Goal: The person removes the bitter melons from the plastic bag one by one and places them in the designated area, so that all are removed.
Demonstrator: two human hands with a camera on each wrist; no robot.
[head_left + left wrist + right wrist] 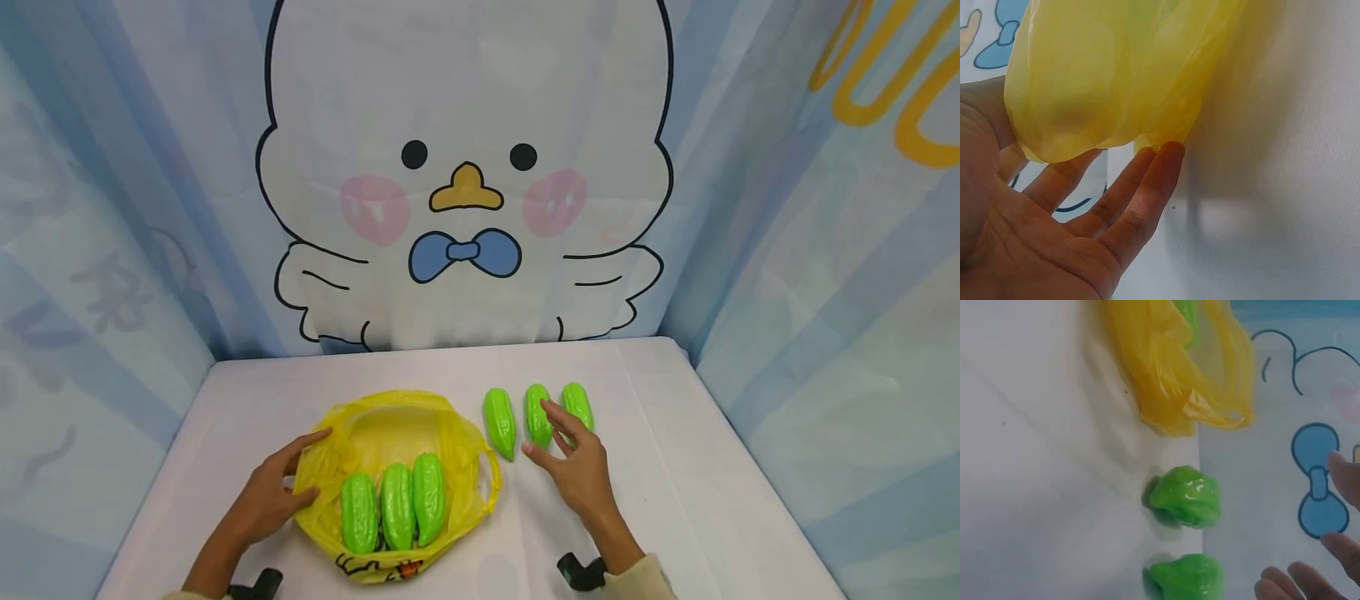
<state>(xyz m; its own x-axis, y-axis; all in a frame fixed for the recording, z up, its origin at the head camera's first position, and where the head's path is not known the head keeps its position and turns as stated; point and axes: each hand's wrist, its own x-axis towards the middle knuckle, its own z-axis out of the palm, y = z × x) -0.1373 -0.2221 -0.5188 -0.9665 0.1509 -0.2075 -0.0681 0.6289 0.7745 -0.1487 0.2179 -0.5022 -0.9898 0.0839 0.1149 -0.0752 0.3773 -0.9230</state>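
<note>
A yellow plastic bag [465, 467] lies with its mouth open on the table, and three green bitter melons [397, 504], glossy and toy-like, rest side by side in it. My left hand [270, 492] touches the bag's left side with fingers spread; in the left wrist view its fingertips [1169, 156] meet the thin plastic. Three more bitter melons [499, 423] form a row to the right of the bag. Over the middle and right ones hovers my right hand [577, 471], thumb and fingers apart, holding nothing. In the right wrist view, two bitter melons [1188, 497] show end-on.
A white cloth covers the table [675, 517]. Behind it hangs a curtain [465, 317] printed with a cartoon bird, and pale blue cloth walls [840, 333] stand on both sides. One bag handle [491, 483] loops out toward the right.
</note>
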